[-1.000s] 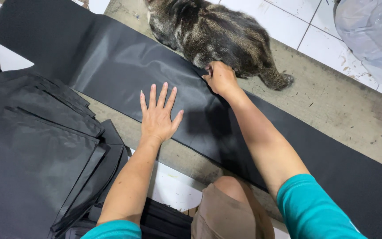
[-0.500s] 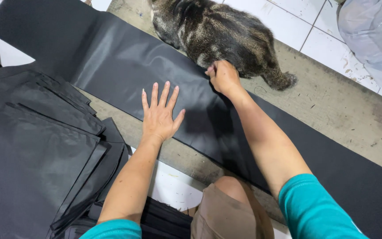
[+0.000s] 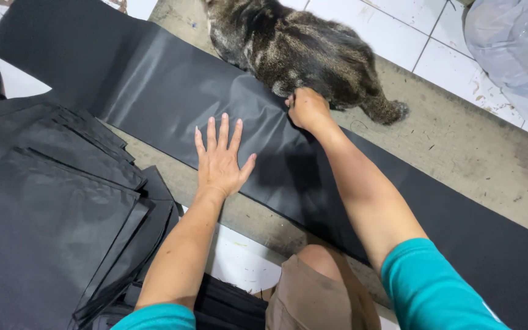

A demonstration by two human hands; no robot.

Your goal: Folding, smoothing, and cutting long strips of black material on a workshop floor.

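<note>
Long black plastic sheet (image 3: 172,104) is kept pinned to the floor (image 3: 459,153) by left hand (image 3: 220,160), fingers spread wide. Right hand (image 3: 305,108), curled narrow at sheet's far edge, has crept closer vs. 1 s ago, touching tabby cat (image 3: 300,52). Folded sheets (image 3: 50,214) stacked nearby, left.
</note>
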